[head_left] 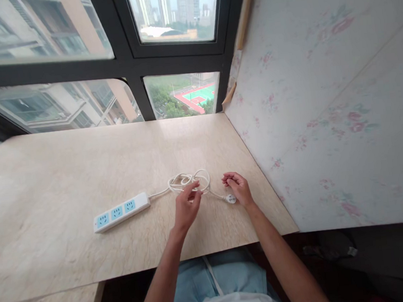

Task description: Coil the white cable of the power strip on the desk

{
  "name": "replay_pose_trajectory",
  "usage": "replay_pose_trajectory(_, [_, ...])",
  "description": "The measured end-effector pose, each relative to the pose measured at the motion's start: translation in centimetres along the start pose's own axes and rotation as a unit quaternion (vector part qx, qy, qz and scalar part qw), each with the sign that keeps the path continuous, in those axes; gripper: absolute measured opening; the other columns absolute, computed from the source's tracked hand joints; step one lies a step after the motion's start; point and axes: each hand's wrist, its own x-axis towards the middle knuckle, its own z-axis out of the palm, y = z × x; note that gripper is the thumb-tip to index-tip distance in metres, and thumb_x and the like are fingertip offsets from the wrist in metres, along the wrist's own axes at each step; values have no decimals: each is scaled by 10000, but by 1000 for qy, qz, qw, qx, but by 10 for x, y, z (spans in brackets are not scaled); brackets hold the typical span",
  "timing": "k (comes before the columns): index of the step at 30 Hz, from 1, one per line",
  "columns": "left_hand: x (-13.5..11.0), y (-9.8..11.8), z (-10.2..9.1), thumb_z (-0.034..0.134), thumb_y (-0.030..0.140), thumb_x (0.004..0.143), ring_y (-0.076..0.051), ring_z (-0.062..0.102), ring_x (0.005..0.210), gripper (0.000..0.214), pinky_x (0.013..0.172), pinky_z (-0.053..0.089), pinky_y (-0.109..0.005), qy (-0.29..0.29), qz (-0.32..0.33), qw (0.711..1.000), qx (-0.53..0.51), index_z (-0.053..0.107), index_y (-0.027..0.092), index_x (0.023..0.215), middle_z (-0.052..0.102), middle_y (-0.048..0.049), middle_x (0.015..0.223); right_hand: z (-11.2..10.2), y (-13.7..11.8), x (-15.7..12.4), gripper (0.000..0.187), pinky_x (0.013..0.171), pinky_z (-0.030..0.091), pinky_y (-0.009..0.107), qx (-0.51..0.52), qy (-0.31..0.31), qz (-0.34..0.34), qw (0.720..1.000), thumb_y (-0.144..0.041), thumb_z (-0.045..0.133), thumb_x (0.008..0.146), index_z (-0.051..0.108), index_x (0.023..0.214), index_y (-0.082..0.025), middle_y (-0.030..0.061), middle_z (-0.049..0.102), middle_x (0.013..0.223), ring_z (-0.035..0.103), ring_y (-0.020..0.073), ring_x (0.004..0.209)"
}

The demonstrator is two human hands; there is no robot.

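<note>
A white power strip [122,212] with light-blue socket faces lies at a slant on the stone sill. Its white cord [171,186] runs right into a loose, tangled coil and ends in a white plug [231,199]. My left hand [188,203] hovers over the near side of the coil, thumb and fingers apart, with nothing visible between them. Just above and right of the plug is my right hand [238,186], fingers curved and slightly parted, with nothing visible in it. Whether either hand touches the cord or plug I cannot tell.
The beige marble sill [61,174] ends at a front edge close to my body. Dark window frames [178,60] stand along the back. A wall with floral paper [312,112] bounds the right side. Below the sill at right is a dark space with blurred objects.
</note>
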Motion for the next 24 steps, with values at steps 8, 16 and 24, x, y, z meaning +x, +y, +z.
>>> replay_pose_trajectory(8, [14,-14,-36,620,349,866,-220,497,1233,442,1044,364,-384,35,197,940,277,549,166,1261,579,-107,1256,-17,5,-38,626,1019,453,267,-215,-109,-116,964,-526,637,793,543,1266,-127,116,513,1226,529,136,1122])
replay_pose_trajectory(16, [14,-47,-31,672,308,825,-231,522,1188,509,1029,280,-392,-28,158,919,361,530,204,1303,574,-86,1283,-25,0,-48,358,940,466,261,-345,-117,-184,913,-392,540,895,648,1171,-192,63,577,1100,543,113,1041])
replay_pose_trajectory(24, [11,-51,-39,725,306,788,-220,538,1176,450,990,311,-379,-16,140,933,331,594,233,1212,602,-50,1252,-44,-10,-47,545,888,517,241,-234,-24,-97,967,-454,703,753,619,1172,-115,99,593,1092,599,116,956])
